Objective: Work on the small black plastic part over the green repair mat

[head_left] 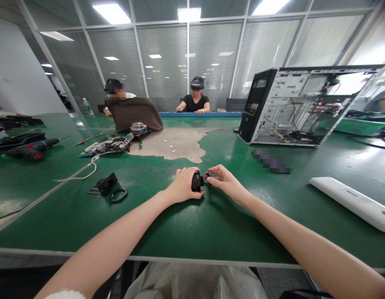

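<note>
Over the front middle of the green table (167, 236), my left hand (182, 185) is closed round a small black boxy device (196, 182). A short dark stub (202, 181) sticks out of the device's right side. Just right of it, my right hand (226, 182) pinches a small dark round piece (209, 174) between thumb and fingers. Whether that piece touches the stub I cannot tell. To the left lie a black angled bracket (107, 183) with a round hole and a black ring (118, 194) with angular sides.
An open computer case (261, 106) stands back right. A white elongated device (351, 201) and a blurred dark object (271, 161) lie to the right. At left are a circuit board (108, 144), a white cable (94, 168) and a power drill (33, 149). Two people sit across the table.
</note>
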The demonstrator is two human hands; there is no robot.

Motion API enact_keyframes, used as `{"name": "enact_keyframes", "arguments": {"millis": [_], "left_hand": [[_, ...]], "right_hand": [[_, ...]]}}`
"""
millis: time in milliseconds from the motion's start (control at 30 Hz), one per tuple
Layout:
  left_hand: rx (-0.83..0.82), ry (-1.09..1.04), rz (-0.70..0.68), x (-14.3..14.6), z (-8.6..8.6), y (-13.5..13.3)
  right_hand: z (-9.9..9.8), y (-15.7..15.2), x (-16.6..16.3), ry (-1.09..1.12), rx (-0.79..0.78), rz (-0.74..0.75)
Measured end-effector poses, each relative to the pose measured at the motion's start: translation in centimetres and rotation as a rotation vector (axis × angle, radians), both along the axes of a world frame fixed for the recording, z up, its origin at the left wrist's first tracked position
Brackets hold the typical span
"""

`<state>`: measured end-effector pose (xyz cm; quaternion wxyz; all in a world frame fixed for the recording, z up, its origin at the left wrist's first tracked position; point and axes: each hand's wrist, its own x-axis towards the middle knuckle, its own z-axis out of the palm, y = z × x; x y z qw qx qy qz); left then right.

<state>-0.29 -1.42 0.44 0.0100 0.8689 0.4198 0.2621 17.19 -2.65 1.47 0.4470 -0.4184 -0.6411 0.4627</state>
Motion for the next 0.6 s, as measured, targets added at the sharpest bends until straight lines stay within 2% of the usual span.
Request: {"name": "enact_keyframes", "arguments": {"millis": [167,267,367,500,600], "left_hand": [[-0.018,-0.007,0.004,0.2,0.0,-0.2],[-0.024,-0.008,-0.01,0.2,0.2,-0.5],[-0.031,-0.003,-0.037,0.1,0.5,-0.8],[0.0,0.003,-0.082,0.3,0.6,-1.1],[0.013,-0.009,-0.046,0.6,0.4,-1.1]], "right_hand": [[-0.2,0.1,-0.6,0.009,-0.016,0.068],[-0.5,0.6,-1.0,-0.015,-0.087,0.091],[-0.6,1.0,-0.9,-0.04,-0.124,0.074],[-0.5,0.7,-0.8,-0.06,-0.087,0.044],[-0.6,0.5,-1.1,-0.032,-0.084,0.036]]}}
